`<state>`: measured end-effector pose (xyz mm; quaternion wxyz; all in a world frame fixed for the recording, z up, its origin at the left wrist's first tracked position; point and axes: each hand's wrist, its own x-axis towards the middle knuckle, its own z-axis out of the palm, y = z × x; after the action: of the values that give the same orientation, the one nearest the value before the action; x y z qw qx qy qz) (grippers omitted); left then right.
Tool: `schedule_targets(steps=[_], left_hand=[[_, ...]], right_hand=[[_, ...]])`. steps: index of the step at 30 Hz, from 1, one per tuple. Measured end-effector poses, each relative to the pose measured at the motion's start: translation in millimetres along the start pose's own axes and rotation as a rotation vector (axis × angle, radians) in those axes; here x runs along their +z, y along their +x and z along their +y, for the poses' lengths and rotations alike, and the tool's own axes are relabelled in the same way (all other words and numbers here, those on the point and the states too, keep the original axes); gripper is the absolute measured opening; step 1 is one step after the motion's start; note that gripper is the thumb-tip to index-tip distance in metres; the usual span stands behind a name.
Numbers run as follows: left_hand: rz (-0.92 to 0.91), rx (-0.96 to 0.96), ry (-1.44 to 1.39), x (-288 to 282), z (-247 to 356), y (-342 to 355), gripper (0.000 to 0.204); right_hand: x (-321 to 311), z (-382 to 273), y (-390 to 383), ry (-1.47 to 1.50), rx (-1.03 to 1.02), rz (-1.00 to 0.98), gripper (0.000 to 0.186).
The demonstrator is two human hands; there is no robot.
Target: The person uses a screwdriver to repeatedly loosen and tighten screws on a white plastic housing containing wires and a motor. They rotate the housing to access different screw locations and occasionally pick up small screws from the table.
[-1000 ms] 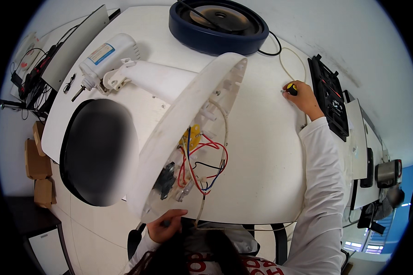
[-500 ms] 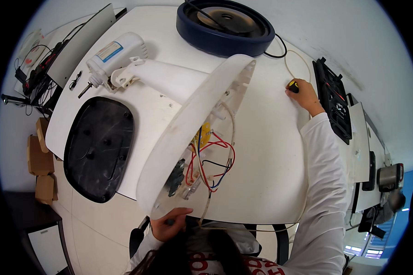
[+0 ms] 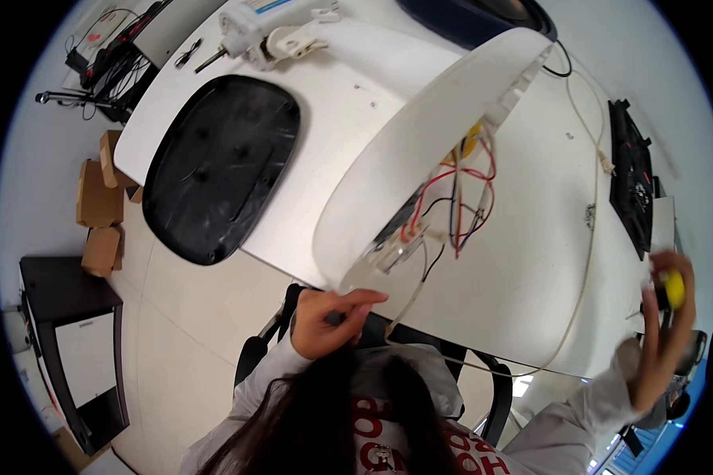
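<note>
My left hand [image 3: 325, 321], index finger extended and other fingers curled, sits at the table's front edge by the lower end of the white plastic housing [image 3: 380, 150]; whatever it holds is hidden. Red, blue and black wires [image 3: 471, 214], a yellow part [image 3: 471, 138] and clear plastic pieces show on the housing's open side. At the far right, my blurred right hand [image 3: 661, 317] holds a yellow-and-black tool [image 3: 672, 289]. A black oval plate [image 3: 218, 162] lies left of the housing. A white motor unit [image 3: 253, 36] with a metal shaft is joined to the housing's arm at the back.
A dark blue round appliance [image 3: 459, 20] stands at the back. A black tool case [image 3: 630, 174] and a white cable [image 3: 590, 261] lie along the right. Cardboard boxes [image 3: 99, 194], a dark cabinet [image 3: 71, 348] and cabled equipment [image 3: 103, 71] are on the left; chair arms show below.
My right hand has swung from the back right toward me, down to the far right, still holding the tool. The head view has shifted, so the table's contents appear higher and further right.
</note>
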<state>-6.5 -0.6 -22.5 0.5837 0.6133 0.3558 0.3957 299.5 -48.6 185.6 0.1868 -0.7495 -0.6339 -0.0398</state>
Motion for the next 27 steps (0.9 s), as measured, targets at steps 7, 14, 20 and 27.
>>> schedule_targets(steps=[7,14,20,27], left_hand=[[0.155,0.208,0.269,7.2,3.5,-7.0,0.028],[0.227,0.368,0.635,18.8,4.3,-6.5,0.055],[0.268,0.317,0.7,23.9,3.6,-10.2,0.06],[0.284,0.251,0.731,30.6,-1.7,-18.5,0.059]], right_hand=[[-57.4,52.1,-71.5,0.082,-0.08,0.018,0.054],[-0.3,68.2,-83.4,0.743,0.117,0.252,0.057],[79.4,19.5,-81.1,1.192,0.248,0.186,0.054],[102.2,7.8,-101.4,1.081,0.219,0.199,0.05]])
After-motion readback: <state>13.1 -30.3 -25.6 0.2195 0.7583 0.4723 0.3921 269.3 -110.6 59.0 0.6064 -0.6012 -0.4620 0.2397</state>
